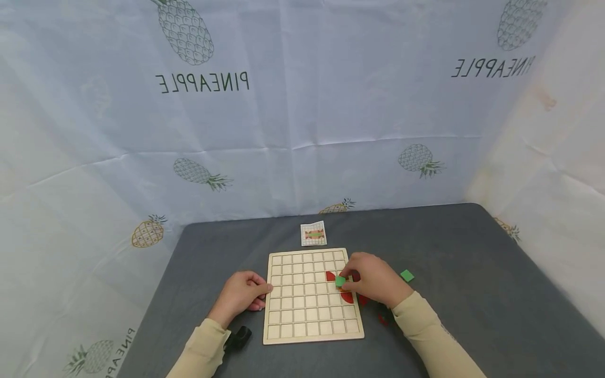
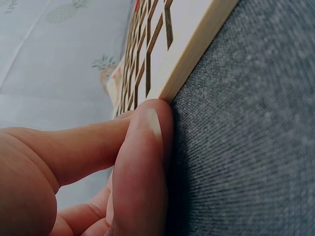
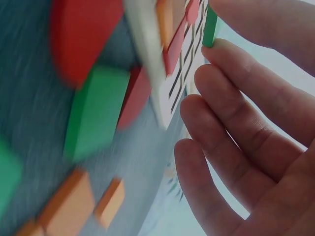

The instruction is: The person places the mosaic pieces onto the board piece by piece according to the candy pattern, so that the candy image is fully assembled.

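A light wooden grid board (image 1: 299, 303) lies on the dark table. My left hand (image 1: 243, 294) pinches its left rim between thumb and index finger; the left wrist view shows both fingertips (image 2: 142, 123) at the board's edge. Above the board's right side, my right hand (image 1: 378, 278) pinches a small green square tile (image 1: 340, 281) by thumb and index finger, the other fingers spread apart in the right wrist view. Red quarter-round pieces (image 1: 347, 297) sit on the grid near that tile. An orange piece (image 3: 167, 22) beside them shows in the right wrist view.
Behind the board lies a small pattern card (image 1: 314, 234). Loose red, green (image 3: 98, 108) and orange pieces (image 3: 69, 204) lie right of the board, partly hidden by the right hand in the head view. A black object (image 1: 238, 338) is near the left wrist.
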`<state>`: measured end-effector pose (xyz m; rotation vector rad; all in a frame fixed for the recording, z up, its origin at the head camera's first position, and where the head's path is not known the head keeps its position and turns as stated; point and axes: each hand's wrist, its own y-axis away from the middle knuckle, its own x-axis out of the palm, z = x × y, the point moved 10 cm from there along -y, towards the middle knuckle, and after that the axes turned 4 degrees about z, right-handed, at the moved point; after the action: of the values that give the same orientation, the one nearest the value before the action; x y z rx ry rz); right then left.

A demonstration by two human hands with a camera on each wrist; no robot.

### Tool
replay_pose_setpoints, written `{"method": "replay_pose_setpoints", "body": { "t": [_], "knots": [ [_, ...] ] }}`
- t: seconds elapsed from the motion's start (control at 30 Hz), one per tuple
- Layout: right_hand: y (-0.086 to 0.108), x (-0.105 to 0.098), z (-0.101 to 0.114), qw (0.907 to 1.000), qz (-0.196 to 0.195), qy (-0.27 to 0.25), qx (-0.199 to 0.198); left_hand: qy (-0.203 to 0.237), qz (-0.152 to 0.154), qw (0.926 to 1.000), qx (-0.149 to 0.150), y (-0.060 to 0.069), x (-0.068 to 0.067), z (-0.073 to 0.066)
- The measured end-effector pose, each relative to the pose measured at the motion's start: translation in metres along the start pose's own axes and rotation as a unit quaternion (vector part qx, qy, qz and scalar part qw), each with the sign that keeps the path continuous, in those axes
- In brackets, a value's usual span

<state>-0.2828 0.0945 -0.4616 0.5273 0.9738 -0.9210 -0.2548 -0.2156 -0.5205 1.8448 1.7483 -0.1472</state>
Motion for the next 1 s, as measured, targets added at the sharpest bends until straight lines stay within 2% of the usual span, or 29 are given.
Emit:
{"method": "replay_pose_setpoints", "body": {
  "t": [0.1,0.23,0.8,1.0],
  "knots": [
    [-0.002,0.007,0.01,0.9998,0.004,-0.002,-0.021,-0.002,0.0,1.0,0.001,0.0,0.0,-0.001],
    [-0.003,0.012,0.016,0.9995,0.006,0.009,-0.03,-0.005,0.0,1.0,0.0,0.0,0.001,-0.002],
    [-0.005,0.015,0.022,0.9988,-0.005,0.035,-0.034,-0.003,-0.002,1.0,0.005,0.001,0.0,-0.001],
    [-0.004,0.018,0.027,0.9975,-0.002,0.047,-0.052,0.003,0.0,0.9999,0.011,0.002,0.001,-0.001]
  ]
}}
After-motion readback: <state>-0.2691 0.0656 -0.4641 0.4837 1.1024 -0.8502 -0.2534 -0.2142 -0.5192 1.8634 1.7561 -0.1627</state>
